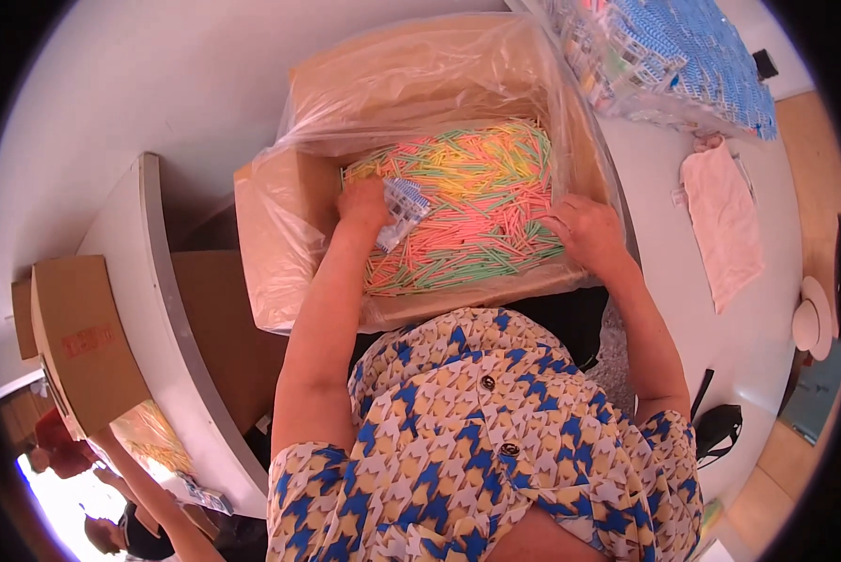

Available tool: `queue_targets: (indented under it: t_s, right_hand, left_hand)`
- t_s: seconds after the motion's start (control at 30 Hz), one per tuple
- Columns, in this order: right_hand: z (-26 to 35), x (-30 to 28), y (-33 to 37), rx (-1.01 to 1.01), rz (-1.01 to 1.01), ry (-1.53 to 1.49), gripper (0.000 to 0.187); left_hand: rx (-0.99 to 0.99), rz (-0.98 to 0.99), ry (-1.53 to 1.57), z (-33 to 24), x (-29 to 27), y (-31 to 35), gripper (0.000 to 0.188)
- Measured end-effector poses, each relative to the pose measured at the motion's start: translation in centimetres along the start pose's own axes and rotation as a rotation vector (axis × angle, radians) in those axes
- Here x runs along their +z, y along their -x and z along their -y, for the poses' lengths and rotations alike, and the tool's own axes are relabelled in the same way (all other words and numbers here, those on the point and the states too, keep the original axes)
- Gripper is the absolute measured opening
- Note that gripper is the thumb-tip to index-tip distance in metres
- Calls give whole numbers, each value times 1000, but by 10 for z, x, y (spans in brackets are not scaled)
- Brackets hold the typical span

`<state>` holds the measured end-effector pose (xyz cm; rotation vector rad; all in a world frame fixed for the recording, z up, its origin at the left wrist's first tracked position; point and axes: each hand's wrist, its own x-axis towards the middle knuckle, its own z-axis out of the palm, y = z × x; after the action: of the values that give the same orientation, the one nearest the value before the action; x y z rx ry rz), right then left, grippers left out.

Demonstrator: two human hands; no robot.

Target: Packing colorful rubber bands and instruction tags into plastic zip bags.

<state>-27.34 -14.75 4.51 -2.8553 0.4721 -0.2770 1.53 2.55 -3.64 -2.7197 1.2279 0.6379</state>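
Observation:
A cardboard box (269, 245) lined with clear plastic stands in front of me, holding a thick layer of thin pink, yellow and green sticks (467, 206). Over the left part of the sticks, my left hand (364, 201) is closed on a small clear plastic bag (405, 211) with blue print. How full this bag is I cannot tell. My right hand (584, 229) reaches over the box's right wall, its fingers apart and their tips at the sticks. No stick shows clearly in its grasp.
Beyond the box at the right lies a large clear bag of blue-printed packets (692, 66). A pink cloth (723, 220) rests on the white table (650, 178). Past a white partition (172, 281) at left are another carton (88, 342) and other people at work (111, 520).

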Motion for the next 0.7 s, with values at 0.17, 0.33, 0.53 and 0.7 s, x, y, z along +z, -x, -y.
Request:
queue_targets:
  t_s: [0.17,0.33,0.53,0.7]
  right_hand:
    - [1,-3,-2,3,18,9,18]
    - [11,-10,-16,-55,-88,-173,16]
    - [51,9,-99,9,51,-365,26]
    - [47,-1,-143,17,213,-485,26]
  left_hand:
    - [-99,-173,46,4,-5,-5,12]
    - [95,-304,163,-2,-24,8,14]
    - [446,-149,553,-25,-59,30,16]
    - [497,110,1501,-37,-61,25,15]
